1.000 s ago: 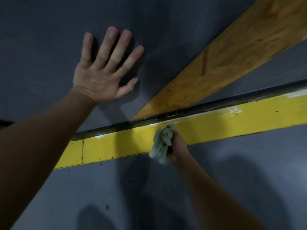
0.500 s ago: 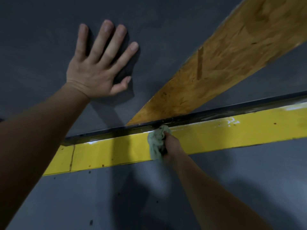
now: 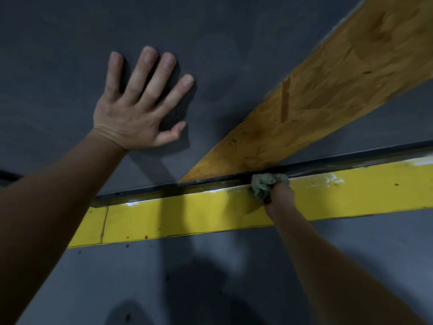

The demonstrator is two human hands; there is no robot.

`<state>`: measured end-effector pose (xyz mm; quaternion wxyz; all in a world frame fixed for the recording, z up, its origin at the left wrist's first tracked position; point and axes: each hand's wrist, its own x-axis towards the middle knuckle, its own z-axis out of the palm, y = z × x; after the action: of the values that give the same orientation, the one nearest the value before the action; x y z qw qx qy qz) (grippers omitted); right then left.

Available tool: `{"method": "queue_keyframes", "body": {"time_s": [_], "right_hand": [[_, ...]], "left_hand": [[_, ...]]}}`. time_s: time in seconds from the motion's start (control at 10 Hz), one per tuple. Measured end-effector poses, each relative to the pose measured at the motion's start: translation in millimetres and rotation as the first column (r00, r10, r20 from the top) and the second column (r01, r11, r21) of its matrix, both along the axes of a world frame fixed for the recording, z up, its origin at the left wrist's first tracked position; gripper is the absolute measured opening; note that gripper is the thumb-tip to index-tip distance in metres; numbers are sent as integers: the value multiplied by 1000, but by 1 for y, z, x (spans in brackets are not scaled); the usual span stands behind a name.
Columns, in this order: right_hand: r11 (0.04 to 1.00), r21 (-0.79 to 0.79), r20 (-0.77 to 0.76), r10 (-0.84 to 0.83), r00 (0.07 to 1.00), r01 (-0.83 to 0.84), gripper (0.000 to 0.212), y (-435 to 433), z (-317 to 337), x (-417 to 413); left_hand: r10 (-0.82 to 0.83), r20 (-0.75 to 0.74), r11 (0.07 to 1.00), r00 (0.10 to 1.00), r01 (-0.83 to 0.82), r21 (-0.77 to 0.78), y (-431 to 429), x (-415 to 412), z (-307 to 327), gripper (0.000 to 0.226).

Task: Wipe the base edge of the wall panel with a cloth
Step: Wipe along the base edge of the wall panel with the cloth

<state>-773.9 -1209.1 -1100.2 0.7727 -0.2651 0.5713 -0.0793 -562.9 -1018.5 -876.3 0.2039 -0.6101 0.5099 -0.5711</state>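
Left hand (image 3: 131,113) flat on the dark wall panel (image 3: 234,66), upper left, fingers spread; right hand (image 3: 280,195) curls its fingers round a bunched green cloth (image 3: 264,185) against the base edge (image 3: 164,189), right of centre

The wall panel (image 3: 234,43) is a plain dark grey, and its base edge (image 3: 145,192) is a black line. The cloth (image 3: 262,186) is pale grey-green. The board (image 3: 328,97) is orange-brown, mottled with a pattern of pressed flakes and marked by one darker orange streak. The stripe (image 3: 187,214) on the floor is bright yellow, with white smears along its upper edge and small dark spots. The floor (image 3: 234,266) is blue-grey, dotted with a few dark specks.
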Motion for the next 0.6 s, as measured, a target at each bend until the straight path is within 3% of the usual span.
{"method": "queue_keyframes", "body": {"time_s": [0.1, 0.2, 0.3, 0.4, 0.5, 0.6], "right_hand": [[990, 13, 69, 139, 988, -141, 18, 14, 3, 5], [978, 101, 10, 185, 983, -185, 33, 21, 7, 13], [796, -291, -461, 369, 807, -530, 32, -2, 8, 6], [991, -137, -114, -25, 993, 9, 38, -41, -12, -8], [972, 11, -43, -234, 971, 234, 44, -52, -14, -15], [982, 1, 17, -189, 982, 189, 39, -42, -3, -15]], "left_hand": [[-6, 6, 1000, 1000, 6, -18, 1, 0, -2, 92], [-16, 7, 1000, 1000, 16, -18, 1, 1, -2, 93], [-22, 0, 1000, 1000, 22, -5, 1, 2, -3, 92], [-36, -5, 999, 999, 36, -6, 2, 3, -3, 92], [-38, -18, 999, 999, 38, -13, 3, 4, -6, 90], [-43, -101, 999, 994, 43, 0, 2, 3, -10, 88]]}}
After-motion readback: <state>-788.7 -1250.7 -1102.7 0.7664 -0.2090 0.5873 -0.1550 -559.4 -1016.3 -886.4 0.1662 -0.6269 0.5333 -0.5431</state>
